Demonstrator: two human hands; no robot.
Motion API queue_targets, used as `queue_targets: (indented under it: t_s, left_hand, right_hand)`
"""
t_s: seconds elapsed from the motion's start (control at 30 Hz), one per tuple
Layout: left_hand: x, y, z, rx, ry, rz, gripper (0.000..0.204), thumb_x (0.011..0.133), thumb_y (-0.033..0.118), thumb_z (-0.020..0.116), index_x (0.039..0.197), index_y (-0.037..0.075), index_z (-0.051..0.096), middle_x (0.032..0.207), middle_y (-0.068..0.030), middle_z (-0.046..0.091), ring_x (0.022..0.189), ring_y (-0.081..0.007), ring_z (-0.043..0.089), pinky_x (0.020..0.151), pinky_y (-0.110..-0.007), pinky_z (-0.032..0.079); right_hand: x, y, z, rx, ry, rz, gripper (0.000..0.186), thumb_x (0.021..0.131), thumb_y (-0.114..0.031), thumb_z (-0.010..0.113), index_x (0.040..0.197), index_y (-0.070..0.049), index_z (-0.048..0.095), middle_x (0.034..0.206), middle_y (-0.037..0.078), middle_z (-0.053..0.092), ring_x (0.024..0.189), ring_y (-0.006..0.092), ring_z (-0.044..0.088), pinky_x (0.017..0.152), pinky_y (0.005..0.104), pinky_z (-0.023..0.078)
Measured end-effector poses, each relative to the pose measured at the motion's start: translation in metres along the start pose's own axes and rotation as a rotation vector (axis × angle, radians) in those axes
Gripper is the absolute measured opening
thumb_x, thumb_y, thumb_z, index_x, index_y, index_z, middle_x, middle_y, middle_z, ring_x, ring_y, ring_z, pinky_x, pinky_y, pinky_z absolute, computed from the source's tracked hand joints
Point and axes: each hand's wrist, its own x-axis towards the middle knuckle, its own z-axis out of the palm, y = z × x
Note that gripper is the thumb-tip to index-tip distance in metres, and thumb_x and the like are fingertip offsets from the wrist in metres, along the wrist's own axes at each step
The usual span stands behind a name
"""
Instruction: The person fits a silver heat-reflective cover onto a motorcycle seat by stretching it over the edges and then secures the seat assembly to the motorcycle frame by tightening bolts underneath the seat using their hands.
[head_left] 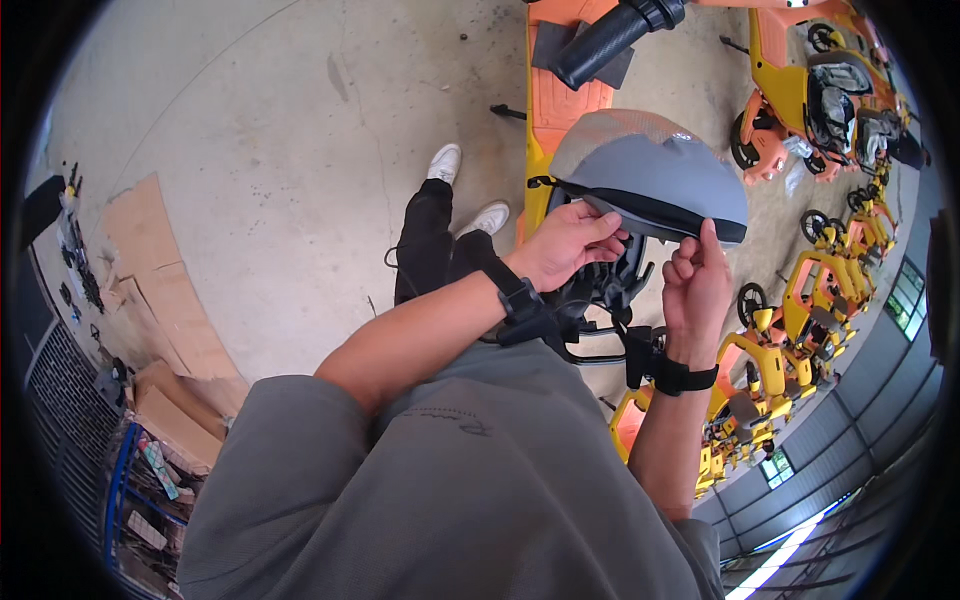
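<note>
Grey domed cover (655, 175) sat just ahead of both hands, handlebar grip (608, 45) beyond it. Left hand (570, 245) pinched cover's near-left edge; right hand (698, 290) curled, fingertip on near-right edge, couldn't tell if pinching.

- Most of what sits beneath the grey cover (655, 178) is hidden.
- The handlebar (610, 45) is cut off by the top edge.
- Dark bits (78, 245) at far left: too small to identify.
- The farthest yellow bikes (712, 462) blend together.

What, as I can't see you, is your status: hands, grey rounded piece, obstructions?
Left hand at black edge; right hand at its right end. Both touching grey rounded piece. Nothing visibly blocking.
</note>
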Motion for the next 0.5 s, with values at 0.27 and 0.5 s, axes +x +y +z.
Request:
queue_targets:
  t_s: [0.27, 0.5]
  left_hand:
    - [0.006, -0.004, 0.005, -0.004, -0.005, 0.001, 0.019, 0.094, 0.023, 0.055, 0.097, 0.004, 0.057, 0.087, -0.0050, 0.063, 0.076, -0.0133, 0.061, 0.074, -0.028, 0.051]
    - [0.010, 0.001, 0.007, 0.068, 0.007, 0.011, 0.022, 0.094, 0.025, 0.054, 0.089, 0.004, 0.057, 0.081, -0.0065, 0.063, 0.071, -0.0139, 0.062, 0.068, -0.027, 0.052]
  right_hand:
    - [-0.002, -0.006, 0.027, -0.196, 0.075, 0.024, 0.025, 0.092, -0.024, 0.059, 0.073, -0.010, 0.049, 0.057, -0.002, 0.047, 0.042, 0.0041, 0.036, 0.040, 0.0180, 0.027]
    - [0.001, 0.001, 0.043, -0.325, 0.137, -0.017, 0.028, 0.089, -0.017, 0.061, 0.067, -0.009, 0.046, 0.053, 0.000, 0.046, 0.039, 0.0060, 0.039, 0.035, 0.0192, 0.030]
